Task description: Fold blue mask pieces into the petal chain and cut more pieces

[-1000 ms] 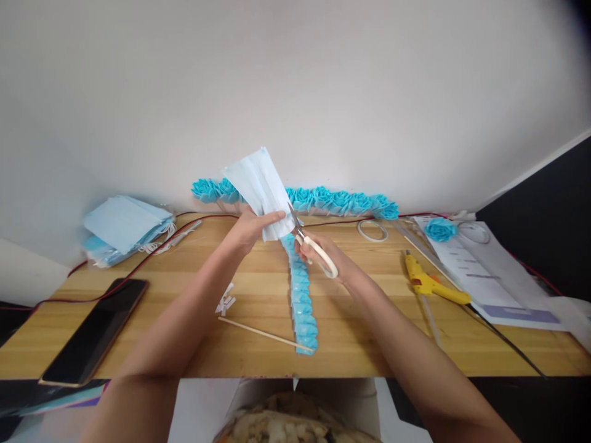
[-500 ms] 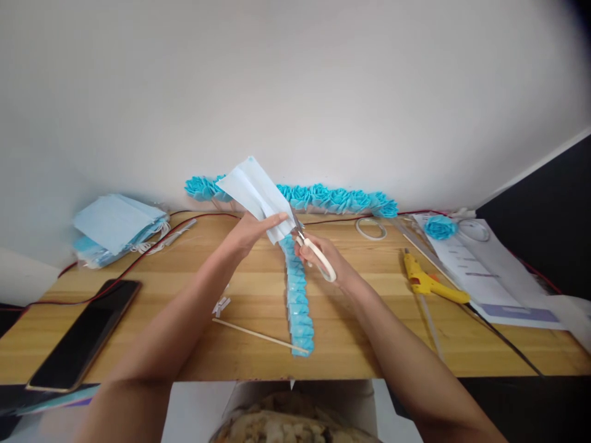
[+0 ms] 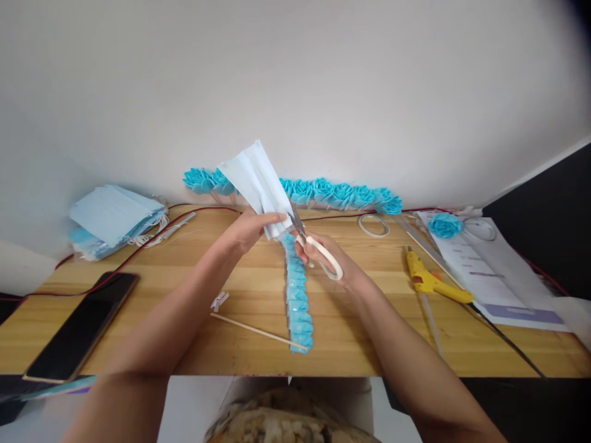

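Two hands up over the table (image 3: 364, 252): what's each on?

L hand (image 3: 253, 226) pinches the mask (image 3: 253, 181) nr its low end, thumb on top; R hand (image 3: 335, 247) wraps the scissors (image 3: 302, 234) handles. Mask is btwn hands, blades at its R edge; depth of bite unclear.

Why so?

Prob. L steadies the cloth nr the blades. Mask stack (image 3: 115, 215) to L, glue gun (image 3: 429, 283) to R, likely parked within reach.

Edges, room?

Blue strip (image 3: 299, 301) runs below the hands twd front edge, stick (image 3: 252, 329) across its near end. Wall (image 3: 295, 86) w/ flower row (image 3: 341, 192) limits fwd reach; more sideways room to R, up to gun.
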`<state>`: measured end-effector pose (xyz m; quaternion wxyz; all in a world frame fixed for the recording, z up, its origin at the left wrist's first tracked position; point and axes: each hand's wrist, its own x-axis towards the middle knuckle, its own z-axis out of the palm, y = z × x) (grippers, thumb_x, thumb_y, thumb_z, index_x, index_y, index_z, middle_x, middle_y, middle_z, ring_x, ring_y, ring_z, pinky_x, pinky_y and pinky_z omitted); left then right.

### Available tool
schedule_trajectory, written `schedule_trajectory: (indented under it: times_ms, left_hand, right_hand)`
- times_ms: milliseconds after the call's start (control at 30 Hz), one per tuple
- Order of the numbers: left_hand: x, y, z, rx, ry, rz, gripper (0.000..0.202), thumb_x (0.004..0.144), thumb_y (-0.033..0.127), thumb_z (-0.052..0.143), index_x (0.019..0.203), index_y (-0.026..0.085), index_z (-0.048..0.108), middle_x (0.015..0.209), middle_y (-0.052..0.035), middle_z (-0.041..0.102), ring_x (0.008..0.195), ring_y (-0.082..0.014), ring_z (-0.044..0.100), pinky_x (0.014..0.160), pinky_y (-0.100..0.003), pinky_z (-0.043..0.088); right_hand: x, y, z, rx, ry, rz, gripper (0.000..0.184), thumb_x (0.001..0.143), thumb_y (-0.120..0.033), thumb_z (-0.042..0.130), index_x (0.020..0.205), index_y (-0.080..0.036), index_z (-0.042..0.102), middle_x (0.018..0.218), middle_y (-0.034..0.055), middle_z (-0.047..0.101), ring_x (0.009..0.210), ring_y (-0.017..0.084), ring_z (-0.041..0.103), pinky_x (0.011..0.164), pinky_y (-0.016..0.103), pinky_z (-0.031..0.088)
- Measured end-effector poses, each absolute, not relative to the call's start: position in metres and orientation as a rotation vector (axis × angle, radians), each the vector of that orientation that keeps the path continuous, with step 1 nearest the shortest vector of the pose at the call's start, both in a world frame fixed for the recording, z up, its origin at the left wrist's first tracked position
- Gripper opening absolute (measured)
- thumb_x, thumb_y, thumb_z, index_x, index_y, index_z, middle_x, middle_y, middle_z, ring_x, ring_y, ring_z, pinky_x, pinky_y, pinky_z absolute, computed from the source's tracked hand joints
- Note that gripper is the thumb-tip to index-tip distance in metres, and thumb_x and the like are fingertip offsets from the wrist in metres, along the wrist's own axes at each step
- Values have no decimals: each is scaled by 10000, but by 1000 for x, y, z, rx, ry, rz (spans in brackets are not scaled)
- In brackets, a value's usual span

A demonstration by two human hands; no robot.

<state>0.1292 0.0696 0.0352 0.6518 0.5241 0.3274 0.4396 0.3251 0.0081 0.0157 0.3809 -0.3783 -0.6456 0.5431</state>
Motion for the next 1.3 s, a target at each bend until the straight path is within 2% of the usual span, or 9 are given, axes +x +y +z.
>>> schedule_trajectory:
  times_ms: [267, 533, 800, 933, 1067, 1300]
  left_hand:
    - [130, 68, 39, 1183, 728, 1013, 309, 609, 310, 832, 826, 137, 695, 774, -60, 727, 720, -194, 658, 684, -306, 508]
    - [130, 68, 38, 1308, 808, 1022, 406, 585, 316, 885, 886, 113, 702, 861, -68, 721, 777, -186, 638, 736, -308, 505]
    - [132, 67, 36, 1362, 873, 972, 427, 552, 354, 906, 860, 130, 712, 832, -56, 709, 746, -185, 628, 683, -301, 511]
    - [130, 66, 38, 1425, 857, 992, 416, 605, 381, 883, 899, 140, 714, 896, -75, 729, 813, -212, 656, 730, -318, 526]
    - [131, 65, 39, 1393, 852, 1079, 415, 675, 427, 833, 950, 139, 715, 966, -96, 741, 881, -234, 672, 768, -327, 539]
    - [142, 61, 31, 1264, 925, 1167, 468, 645, 445, 834, 958, 121, 711, 989, -112, 751, 909, -263, 686, 786, -348, 547]
  right_hand:
    - [327, 9, 15, -924, -1629, 1439, 569, 760, -736, 647, 814, -180, 538, 736, -2, 484, 614, 113, 412, 576, 282, 327]
    - [324, 8, 16, -1007, -1627, 1355, 519, 754, -669, 692, 871, -178, 573, 772, -4, 494, 667, 117, 408, 596, 271, 306]
    - [324, 10, 13, -1009, -1618, 1349, 415, 755, -558, 727, 785, -190, 537, 710, -42, 420, 623, 91, 335, 567, 257, 272]
    - [324, 9, 13, -1056, -1576, 1330, 393, 747, -522, 743, 768, -191, 532, 687, -44, 435, 614, 90, 353, 552, 250, 285]
    - [322, 8, 14, -1087, -1573, 1327, 403, 758, -543, 728, 771, -191, 534, 678, -42, 441, 591, 88, 374, 535, 250, 293]
    - [322, 9, 7, -1067, -1560, 1318, 435, 796, -601, 680, 772, -196, 523, 681, -35, 448, 581, 96, 402, 529, 258, 303]
